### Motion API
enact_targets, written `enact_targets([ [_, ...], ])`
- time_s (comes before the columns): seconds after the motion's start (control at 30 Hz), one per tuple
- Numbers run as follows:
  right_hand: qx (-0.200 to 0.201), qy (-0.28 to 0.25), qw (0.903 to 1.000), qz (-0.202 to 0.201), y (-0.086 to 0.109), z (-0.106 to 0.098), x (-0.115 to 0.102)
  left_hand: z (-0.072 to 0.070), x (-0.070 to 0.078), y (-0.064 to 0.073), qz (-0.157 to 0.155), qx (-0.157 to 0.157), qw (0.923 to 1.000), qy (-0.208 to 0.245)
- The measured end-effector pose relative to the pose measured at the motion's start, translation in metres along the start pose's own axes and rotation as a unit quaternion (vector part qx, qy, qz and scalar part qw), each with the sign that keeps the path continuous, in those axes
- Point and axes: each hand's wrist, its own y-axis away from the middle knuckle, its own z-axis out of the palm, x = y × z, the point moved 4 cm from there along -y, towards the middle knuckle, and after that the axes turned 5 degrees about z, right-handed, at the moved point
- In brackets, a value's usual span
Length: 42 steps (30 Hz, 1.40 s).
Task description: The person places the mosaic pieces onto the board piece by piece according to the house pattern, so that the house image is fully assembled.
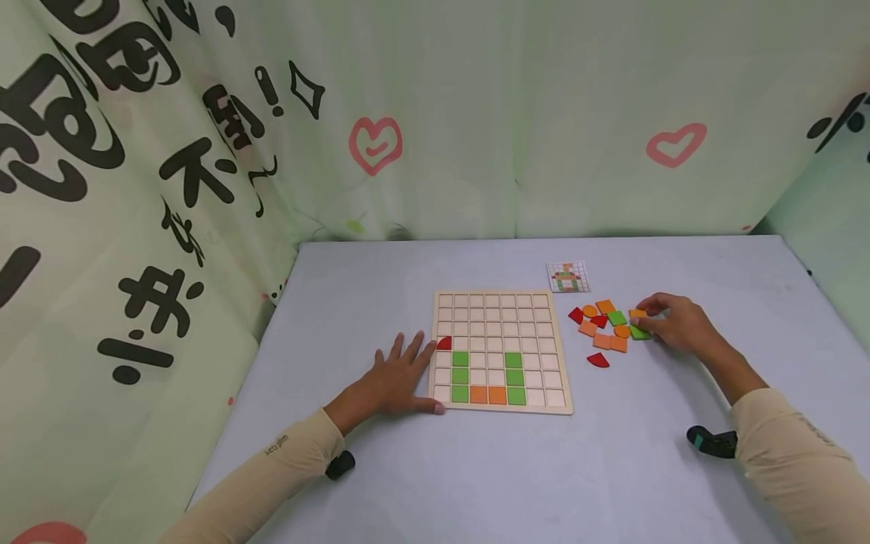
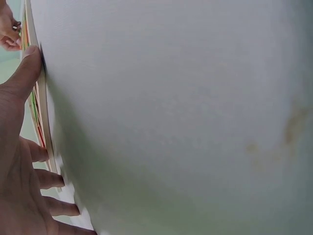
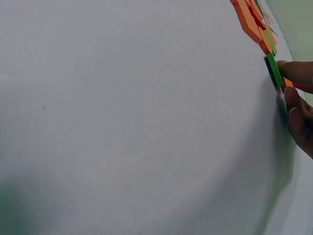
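Observation:
My left hand [image 1: 397, 383] lies with fingers spread at the left edge of a wooden grid board [image 1: 499, 302], thumb at its near corner. On the board sit a red quarter-round tile [image 1: 445, 344], two columns of green square tiles [image 1: 460, 376] and two orange squares [image 1: 479, 395] between them in the bottom row. At the right of a loose pile, my right hand [image 1: 674, 323] pinches an orange tile [image 1: 637, 313] between thumb and fingers. A green tile [image 3: 273, 70] lies right beside those fingertips. The left wrist view shows the left thumb [image 2: 29, 66] against the board's side.
Loose orange, green and red tiles [image 1: 602, 341] lie right of the board, with a red quarter-round piece [image 1: 598, 360] nearest me. A small pattern card [image 1: 568, 277] lies behind them. A printed curtain [image 1: 516, 151] hangs along the far edge of the white table [image 1: 476, 476].

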Motion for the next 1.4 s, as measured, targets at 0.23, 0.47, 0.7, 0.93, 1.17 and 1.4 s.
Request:
enact_targets([
  [0.23,0.000,-0.008,1.0000,-0.005,0.001,-0.001,-0.004,-0.001,0.001,0.001,0.001,0.004,1.0000,-0.003],
  [0.47,0.014,-0.007,0.9998,-0.015,0.001,-0.002,-0.006,0.000,0.001,-0.001,0.005,0.008,1.0000,0.002],
  [0.7,0.022,-0.007,0.9993,-0.029,0.001,-0.003,-0.008,-0.001,0.001,-0.002,0.004,0.006,1.0000,-0.001],
  [0.93,0.026,-0.025,0.9987,-0.035,0.004,-0.006,-0.014,0.001,0.000,-0.002,0.004,0.007,1.0000,-0.003],
  [1.17,0.016,-0.062,0.9966,-0.051,0.010,-0.003,-0.034,0.003,-0.001,-0.002,0.001,0.004,1.0000,-0.001],
  [1.4,-0.024,-0.092,0.9928,-0.074,0.019,0.011,-0.065,0.003,-0.001,-0.001,-0.004,0.004,1.0000,0.007],
])
